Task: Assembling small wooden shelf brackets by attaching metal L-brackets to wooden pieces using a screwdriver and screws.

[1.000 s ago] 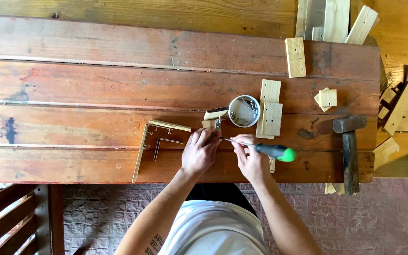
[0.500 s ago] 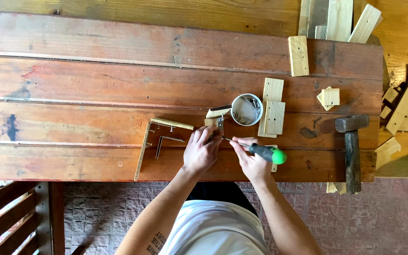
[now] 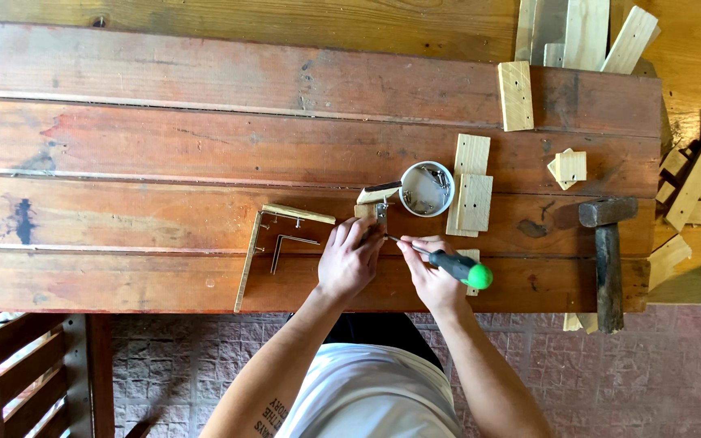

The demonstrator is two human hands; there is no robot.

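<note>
Head view: you stand at the near edge of a red plank workbench (image 3: 204,146) and look straight down on it. Your left hand (image 3: 349,258) rests on the bench with its fingers curled together, and the fingertips press on a small wooden piece with a metal bracket (image 3: 376,212). That piece lies just near of a round metal tin (image 3: 426,189), which holds small metal hardware. Your right hand (image 3: 434,272) is closed around a screwdriver (image 3: 440,261) with a dark grip and a green end cap. The shaft points left and slightly far, and its tip lies at the left fingertips, beside the bracket piece. Whether the tip sits in a screw head cannot be determined.

Left of your left hand lies an L-shaped wooden frame (image 3: 263,239), and a bent metal angle (image 3: 285,247) lies inside its corner. Two pale wood blocks (image 3: 470,182) lie touching the right side of the tin. A hammer (image 3: 606,251) lies well to the right, with its head far and its handle pointing near. Loose wood offcuts (image 3: 695,191) are scattered at the right end of the bench.
</note>
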